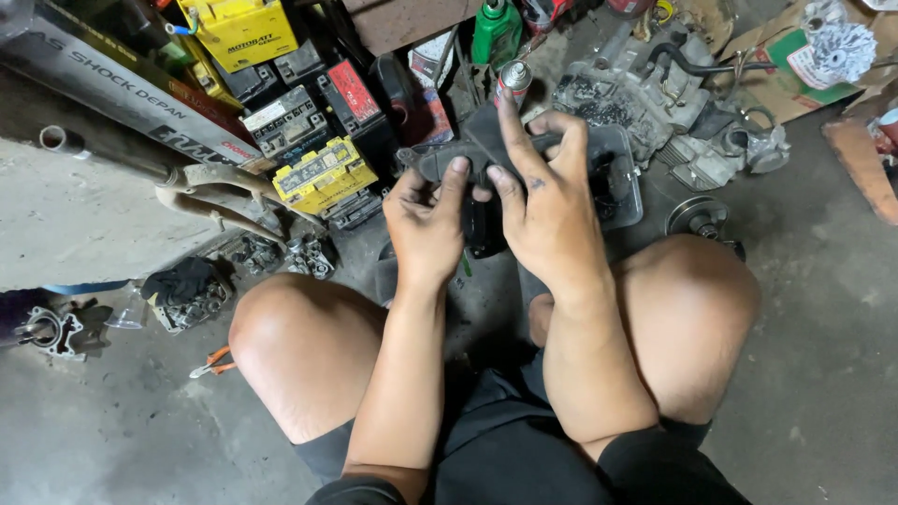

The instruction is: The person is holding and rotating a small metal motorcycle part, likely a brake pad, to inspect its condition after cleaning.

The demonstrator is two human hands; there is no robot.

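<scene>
Mid-frame: left hand [426, 224] & right hand [543, 201] both clamped on dark plastic part [468, 154], turning/inspecting it; next likely needs firm grip, spray can [513, 79] just beyond.

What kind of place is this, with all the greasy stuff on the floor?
Probably a small motorbike repair workshop. Vehicle batteries are stacked on the concrete floor, an engine block lies nearby, and both hands hold a dark plastic part.
</scene>
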